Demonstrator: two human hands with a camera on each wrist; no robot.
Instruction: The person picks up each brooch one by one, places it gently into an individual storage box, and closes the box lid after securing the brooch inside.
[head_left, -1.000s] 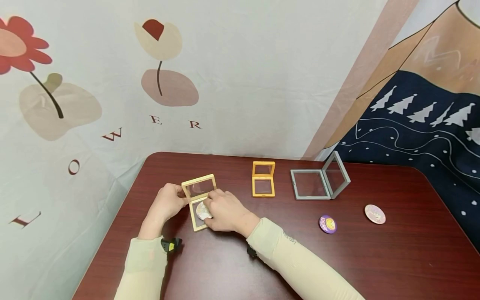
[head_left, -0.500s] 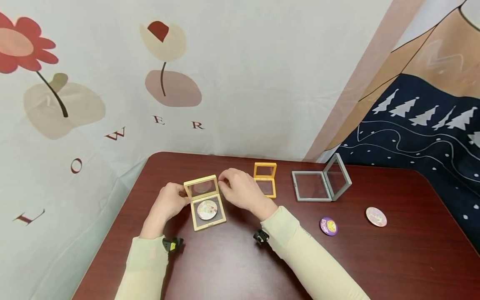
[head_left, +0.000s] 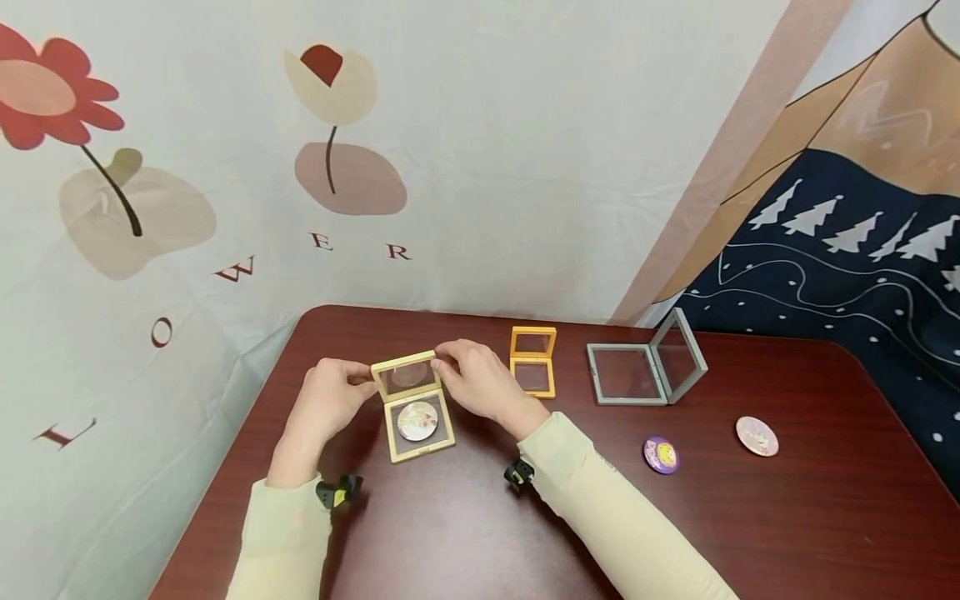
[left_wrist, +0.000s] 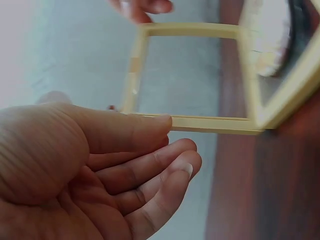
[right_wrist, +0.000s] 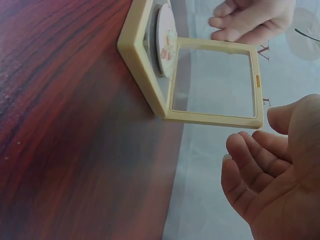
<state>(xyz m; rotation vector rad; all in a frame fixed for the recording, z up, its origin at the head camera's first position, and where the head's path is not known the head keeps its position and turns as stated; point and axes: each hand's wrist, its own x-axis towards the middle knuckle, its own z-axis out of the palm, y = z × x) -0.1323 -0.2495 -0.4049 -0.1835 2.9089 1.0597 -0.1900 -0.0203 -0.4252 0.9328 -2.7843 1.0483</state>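
Observation:
A pale yellow square case [head_left: 422,455] stands open on the table, its clear lid raised at the back. Inside the bottom half lies a round pale badge [head_left: 417,421], also visible in the right wrist view [right_wrist: 167,40]. My left hand [head_left: 318,408] pinches the lid's left edge, the thumb lying along the frame in the left wrist view [left_wrist: 200,124]. At the lid's upper right corner is my right hand [head_left: 483,383]. The right wrist view shows that hand [right_wrist: 280,180] with relaxed fingers, its thumb tip just off the corner.
Right of the hands, a small orange case [head_left: 553,379] and a larger grey case [head_left: 630,402] stand open near the table's back edge. A purple badge [head_left: 662,455] and a pale pink badge [head_left: 757,436] lie farther right. A printed cloth [head_left: 510,167] hangs behind the table.
My right hand has left the badge and moved up to the lid's right corner, uncovering the badge. The left hand has shifted slightly on the lid's left side.

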